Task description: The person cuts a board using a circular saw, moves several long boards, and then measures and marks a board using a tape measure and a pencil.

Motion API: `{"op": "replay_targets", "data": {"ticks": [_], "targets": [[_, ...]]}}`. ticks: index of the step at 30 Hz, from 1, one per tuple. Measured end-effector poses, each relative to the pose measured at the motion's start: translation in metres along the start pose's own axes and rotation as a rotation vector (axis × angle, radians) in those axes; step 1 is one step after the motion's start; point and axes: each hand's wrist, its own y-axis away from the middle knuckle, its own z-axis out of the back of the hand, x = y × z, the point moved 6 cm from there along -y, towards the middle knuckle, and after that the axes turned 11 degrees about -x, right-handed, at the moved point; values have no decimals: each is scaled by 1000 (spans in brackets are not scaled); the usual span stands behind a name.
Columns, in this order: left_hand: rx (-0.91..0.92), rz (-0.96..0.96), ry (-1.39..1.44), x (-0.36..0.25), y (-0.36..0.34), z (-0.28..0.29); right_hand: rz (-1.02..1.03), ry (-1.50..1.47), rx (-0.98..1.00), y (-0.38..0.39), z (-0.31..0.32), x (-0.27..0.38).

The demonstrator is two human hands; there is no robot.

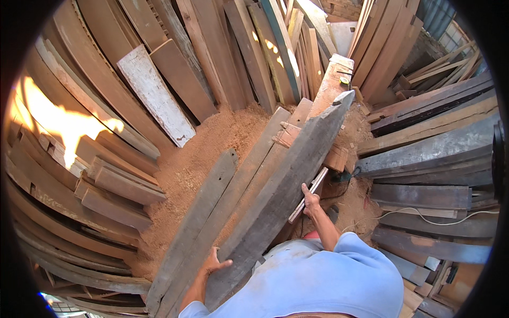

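A long, weathered grey wooden beam runs diagonally in front of me, its pointed far end toward the upper right. My left hand grips the beam's left edge near the lower end, thumb laid across the top face and fingers partly hidden over the side. Against the beam's right side lies a pair of thin pale wooden strips. My right hand is closed around these strips, thumb pointing up along them; its other fingers are mostly hidden.
Left of the beam lie a brown plank and a shorter grey board. A yellow tape measure sits on a light board. Sawdust covers the ground. Stacked timber lines the right, with a pale cord across it.
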Motion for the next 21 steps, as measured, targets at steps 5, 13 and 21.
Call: {"op": "replay_targets", "data": {"ticks": [5,13,21], "targets": [[-22,62,133,21,-35,-2,-21,-109,99,-1,-3,-10],[69,83,172,31,-53,-3,-113,-247,302,17,-25,-20],[55,35,136,26,-57,-5,-51,-194,163,23,-32,-16]]}}
